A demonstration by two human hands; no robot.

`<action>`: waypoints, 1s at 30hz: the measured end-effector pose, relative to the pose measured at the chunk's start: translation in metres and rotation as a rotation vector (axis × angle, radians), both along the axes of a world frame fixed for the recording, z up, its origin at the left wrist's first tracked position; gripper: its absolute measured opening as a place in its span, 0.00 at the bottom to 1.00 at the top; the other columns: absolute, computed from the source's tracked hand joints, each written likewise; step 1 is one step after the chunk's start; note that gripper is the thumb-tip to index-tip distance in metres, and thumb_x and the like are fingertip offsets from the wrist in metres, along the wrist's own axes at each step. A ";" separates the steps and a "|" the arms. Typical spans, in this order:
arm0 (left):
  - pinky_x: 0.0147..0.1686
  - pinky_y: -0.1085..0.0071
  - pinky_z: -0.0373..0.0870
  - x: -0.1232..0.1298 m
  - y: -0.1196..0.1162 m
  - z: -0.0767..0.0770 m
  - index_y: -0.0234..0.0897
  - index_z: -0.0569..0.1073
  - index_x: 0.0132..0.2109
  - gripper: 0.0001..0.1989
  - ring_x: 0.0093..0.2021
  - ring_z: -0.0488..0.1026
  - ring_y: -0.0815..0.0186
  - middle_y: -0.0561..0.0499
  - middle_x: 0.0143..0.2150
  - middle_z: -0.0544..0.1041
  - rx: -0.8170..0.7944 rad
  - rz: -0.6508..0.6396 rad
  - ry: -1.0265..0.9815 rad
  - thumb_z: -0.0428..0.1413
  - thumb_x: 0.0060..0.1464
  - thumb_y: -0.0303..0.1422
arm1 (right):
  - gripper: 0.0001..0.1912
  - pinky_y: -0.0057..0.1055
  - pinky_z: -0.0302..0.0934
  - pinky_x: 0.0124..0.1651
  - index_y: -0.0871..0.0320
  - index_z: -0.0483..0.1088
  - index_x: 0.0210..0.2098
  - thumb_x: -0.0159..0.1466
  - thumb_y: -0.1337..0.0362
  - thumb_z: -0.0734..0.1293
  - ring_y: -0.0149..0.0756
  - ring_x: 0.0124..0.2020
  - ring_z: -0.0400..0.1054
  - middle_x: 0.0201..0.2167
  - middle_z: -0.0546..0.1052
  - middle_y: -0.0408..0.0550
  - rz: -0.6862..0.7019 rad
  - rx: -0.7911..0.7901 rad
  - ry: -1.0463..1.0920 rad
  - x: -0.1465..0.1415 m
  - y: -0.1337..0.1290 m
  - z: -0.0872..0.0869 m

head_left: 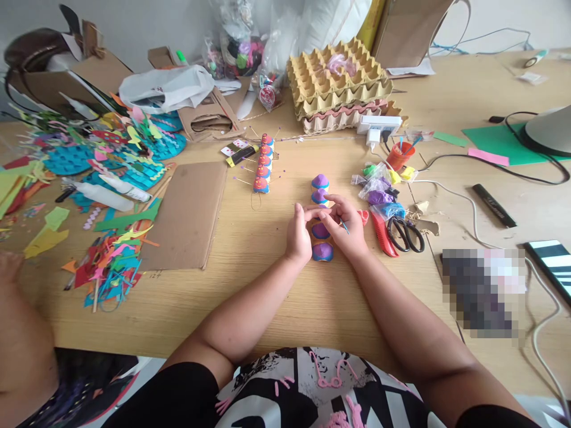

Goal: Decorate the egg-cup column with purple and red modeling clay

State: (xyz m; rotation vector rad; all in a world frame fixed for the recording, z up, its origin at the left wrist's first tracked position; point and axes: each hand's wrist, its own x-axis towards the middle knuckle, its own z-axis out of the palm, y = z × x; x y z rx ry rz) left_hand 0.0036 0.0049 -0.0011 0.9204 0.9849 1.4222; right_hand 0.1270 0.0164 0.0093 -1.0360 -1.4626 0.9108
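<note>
A row of egg-carton cups (322, 252), painted purple on top with blue lower edges, lies in front of me on the table. My left hand (300, 236) is above its left side, fingers drawn together and reaching toward my right hand (345, 229). The fingertips of both hands meet over the middle of the row and hide part of it. A thin blue stick (345, 226) pokes out from the closed fingers of my right hand. Whatever lies between my left fingertips is too small or hidden to make out.
A second painted egg-carton strip (263, 165) with pins stands beyond. Scissors (404, 233), bagged clay (381, 196) and an orange cup (400, 156) are at right. Cardboard (182, 214), paper scraps (120, 261) and glue bottles (104, 195) lie left, near another person's arm (24, 333).
</note>
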 end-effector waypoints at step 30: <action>0.61 0.60 0.72 -0.001 0.000 -0.001 0.41 0.87 0.38 0.40 0.56 0.78 0.55 0.45 0.47 0.83 0.029 0.034 0.027 0.40 0.69 0.62 | 0.23 0.34 0.55 0.31 0.52 0.73 0.53 0.66 0.45 0.73 0.32 0.25 0.58 0.23 0.64 0.36 -0.021 0.019 0.041 0.000 0.002 0.000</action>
